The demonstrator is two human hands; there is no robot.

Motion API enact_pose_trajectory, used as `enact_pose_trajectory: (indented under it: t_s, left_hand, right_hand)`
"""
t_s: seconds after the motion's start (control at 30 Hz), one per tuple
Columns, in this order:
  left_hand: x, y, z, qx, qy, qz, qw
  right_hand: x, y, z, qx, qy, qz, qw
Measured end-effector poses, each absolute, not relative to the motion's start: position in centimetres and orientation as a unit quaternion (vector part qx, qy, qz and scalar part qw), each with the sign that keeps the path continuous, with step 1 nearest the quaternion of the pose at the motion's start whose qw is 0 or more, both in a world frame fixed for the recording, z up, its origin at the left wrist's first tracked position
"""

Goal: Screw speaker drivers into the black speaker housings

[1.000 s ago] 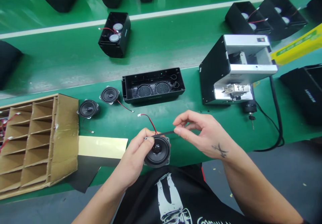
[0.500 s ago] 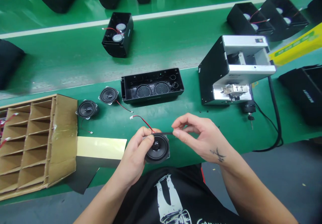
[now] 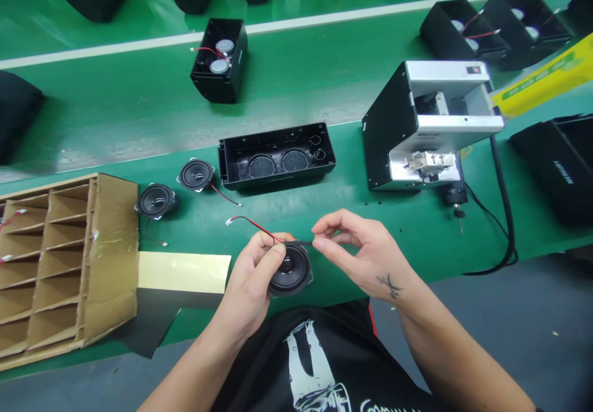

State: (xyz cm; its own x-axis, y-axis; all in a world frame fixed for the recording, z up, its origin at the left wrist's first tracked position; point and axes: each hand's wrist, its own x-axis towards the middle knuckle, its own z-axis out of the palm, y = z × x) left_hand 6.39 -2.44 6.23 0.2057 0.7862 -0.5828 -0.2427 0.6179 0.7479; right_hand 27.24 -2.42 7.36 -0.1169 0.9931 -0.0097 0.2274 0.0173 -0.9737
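Note:
My left hand (image 3: pixel 254 276) is closed around a round black speaker driver (image 3: pixel 291 270), its thumb on the upper rim. From the driver runs a red and black wire (image 3: pixel 252 222) that ends in a white plug. A thin black strip (image 3: pixel 302 243) lies along the driver's top edge, one end under my left thumb. The strip's other end is pinched between the thumb and finger of my right hand (image 3: pixel 354 245). Two more speaker drivers, one left (image 3: pixel 156 201) and one nearer the housing (image 3: pixel 196 174), rest on the green bench with their wires. Beyond my hands lies an open black speaker housing (image 3: pixel 277 155) with two round grilles.
A divided cardboard box (image 3: pixel 113 251) stands at left, beside a pale yellow sheet (image 3: pixel 183 272) and black sheet material (image 3: pixel 155 319). At right is a silver and black machine (image 3: pixel 430 128) with a thick cable. Another housing with drivers (image 3: pixel 218 60) sits farther back.
My right hand has come slightly closer to the driver, and less of the strip shows between my hands. The wire's plug has shifted a little left. The whole view has shifted slightly.

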Motion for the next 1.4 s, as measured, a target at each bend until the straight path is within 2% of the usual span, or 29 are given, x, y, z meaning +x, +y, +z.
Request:
enact_pose_trajectory:
  t_s: [0.17, 0.37, 0.5, 0.67, 0.87, 1.27, 1.4]
  left_hand:
    - [6.5, -2.4, 6.2, 0.260, 0.506, 0.369, 0.735]
    - [7.2, -2.4, 6.4, 0.289, 0.466, 0.424, 0.721]
    - [7.1, -2.8, 6.3, 0.302, 0.450, 0.435, 0.719]
    - [5.2, -2.9, 5.9, 0.344, 0.446, 0.351, 0.748]
    - [3.7, -1.9, 6.7, 0.445, 0.435, 0.255, 0.740]
    - [4.0, -2.4, 6.5, 0.480, 0.471, 0.228, 0.704]
    - [4.2, -2.3, 6.5, 0.465, 0.467, 0.234, 0.715]
  right_hand:
    - [27.1, -2.4, 7.2, -0.523, -0.583, 0.477, 0.399]
    - [26.8, -2.6, 6.3, -0.545, -0.603, 0.480, 0.330]
    - [25.9, -2.2, 6.2, -0.533, -0.583, 0.505, 0.348]
    - [26.0, -1.1, 7.1, -0.519, -0.584, 0.515, 0.352]
    - [27.6, 0.5, 8.8, -0.463, -0.653, 0.536, 0.269]
    - [28.2, 2.6, 9.9, -0.489, -0.739, 0.399, 0.235]
    - [28.3, 2.4, 10.6, -0.470, -0.751, 0.380, 0.264]
